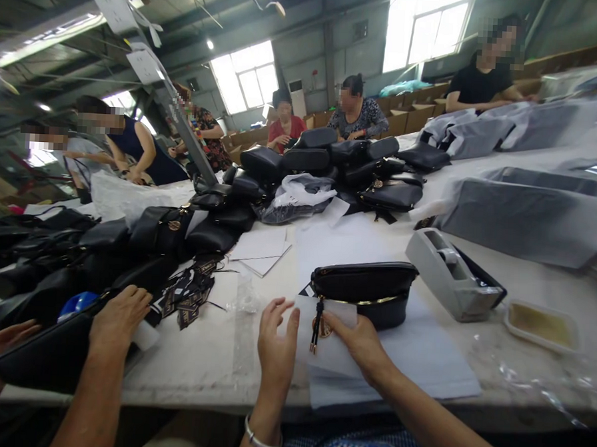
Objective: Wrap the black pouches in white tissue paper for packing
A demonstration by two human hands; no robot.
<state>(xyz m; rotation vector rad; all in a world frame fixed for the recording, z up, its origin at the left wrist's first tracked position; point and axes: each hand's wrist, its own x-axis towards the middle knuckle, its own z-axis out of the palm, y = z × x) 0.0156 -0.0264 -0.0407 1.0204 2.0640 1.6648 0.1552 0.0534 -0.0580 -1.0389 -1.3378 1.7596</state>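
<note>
A small black handbag [362,287] with a gold zip stands on sheets of white tissue paper [401,369] in front of me. From its left end hang a black tassel [316,326] and a round gold charm [324,326]. My right hand [366,350] pinches a small piece of white paper [342,314] at the charm, thumb on top; its other fingers are partly hidden. To the left of the tassel is my left hand [276,346], fingers raised and apart, with the thumb close to the paper's edge. It holds nothing that I can see.
A grey tape dispenser [448,275] and a shallow plastic tub [542,326] are on the right. Left, a co-worker's hands [118,317] handle a black bag [46,357] beside loose black tags [189,291]. Black bags [306,158] are piled behind; several people work beyond.
</note>
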